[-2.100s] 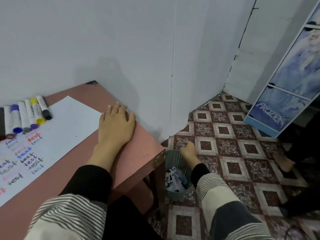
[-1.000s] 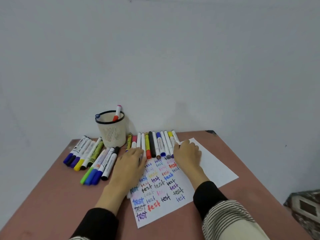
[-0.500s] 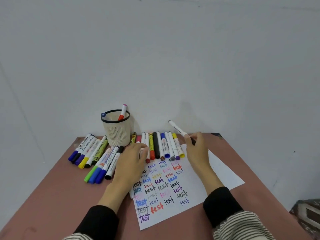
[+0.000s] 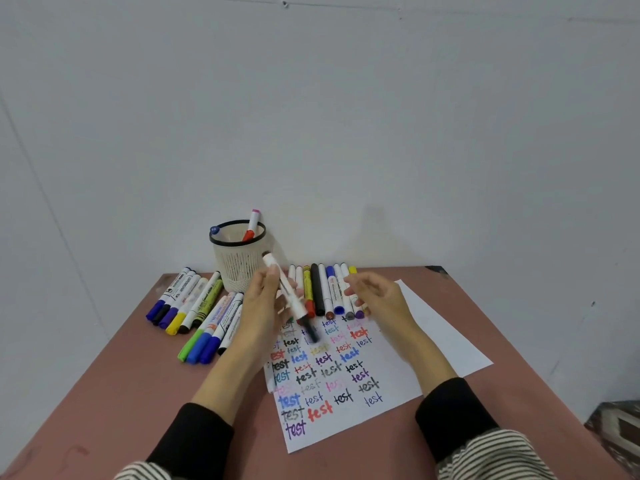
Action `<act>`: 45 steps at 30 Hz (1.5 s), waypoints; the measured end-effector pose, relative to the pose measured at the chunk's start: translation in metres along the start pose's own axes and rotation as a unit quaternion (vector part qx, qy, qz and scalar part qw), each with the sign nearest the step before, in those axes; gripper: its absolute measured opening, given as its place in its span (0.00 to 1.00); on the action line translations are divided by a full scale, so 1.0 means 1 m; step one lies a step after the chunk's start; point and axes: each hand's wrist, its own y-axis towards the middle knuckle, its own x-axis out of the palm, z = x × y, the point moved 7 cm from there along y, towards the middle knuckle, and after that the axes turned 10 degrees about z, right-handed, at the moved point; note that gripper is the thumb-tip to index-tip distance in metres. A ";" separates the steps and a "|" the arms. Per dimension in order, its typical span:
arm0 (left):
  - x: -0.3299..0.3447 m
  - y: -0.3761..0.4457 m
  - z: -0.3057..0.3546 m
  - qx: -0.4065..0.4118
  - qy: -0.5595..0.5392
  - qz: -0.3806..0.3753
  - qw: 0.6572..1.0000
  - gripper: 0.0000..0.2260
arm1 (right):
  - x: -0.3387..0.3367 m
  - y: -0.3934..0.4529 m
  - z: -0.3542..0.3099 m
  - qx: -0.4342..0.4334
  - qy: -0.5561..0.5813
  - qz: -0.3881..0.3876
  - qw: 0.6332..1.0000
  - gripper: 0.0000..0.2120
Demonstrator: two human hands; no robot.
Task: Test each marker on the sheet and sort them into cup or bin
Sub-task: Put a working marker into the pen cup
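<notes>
cup [image 4: 239, 261] behind-left of sheet [image 4: 346, 372] | marker row [image 4: 329, 289] at sheet's far edge (touching)

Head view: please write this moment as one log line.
left hand: holds white marker, black cap on | right hand: open, empty | sheet: under hands

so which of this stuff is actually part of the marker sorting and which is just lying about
Part of the job:
- black-capped marker held in the left hand
- right hand, open
- test sheet
- mesh cup
- row of markers above the sheet
- marker pile left of the cup

Just there:
- table
- wall
- patterned floor
</notes>
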 end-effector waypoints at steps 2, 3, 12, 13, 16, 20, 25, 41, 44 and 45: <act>-0.004 -0.005 0.015 0.138 0.205 0.007 0.969 0.07 | -0.005 0.001 0.002 0.011 0.005 0.026 1.000 0.13; -0.003 -0.009 0.022 0.224 0.332 0.005 0.916 0.07 | -0.005 0.001 0.003 0.017 0.005 0.030 0.999 0.13; 0.017 -0.031 0.025 0.425 0.536 -0.046 0.728 0.20 | 0.019 -0.009 -0.007 0.011 0.031 -0.082 0.996 0.13; 0.018 -0.031 0.023 0.424 0.547 -0.052 0.720 0.21 | 0.019 -0.009 -0.007 0.006 0.026 -0.076 0.997 0.11; 0.018 -0.026 0.017 0.404 0.586 -0.052 0.700 0.19 | 0.003 -0.001 -0.007 0.002 0.066 0.002 0.998 0.10; 0.016 -0.022 0.009 0.373 0.591 -0.059 0.712 0.15 | -0.017 0.006 0.001 0.047 0.156 0.074 0.984 0.10; 0.024 -0.028 -0.004 0.342 0.571 -0.126 0.736 0.08 | 0.012 -0.006 0.010 0.127 0.051 -0.023 0.990 0.23; 0.040 -0.048 -0.004 0.375 0.638 -0.145 0.656 0.21 | 0.009 -0.003 0.010 0.120 0.070 -0.039 0.990 0.14; 0.039 -0.048 -0.008 0.377 0.636 -0.154 0.656 0.24 | 0.006 -0.002 0.007 0.104 0.061 -0.033 0.992 0.12; 0.039 -0.048 -0.008 0.370 0.623 -0.160 0.670 0.24 | 0.005 -0.002 0.007 0.101 0.061 -0.028 0.993 0.12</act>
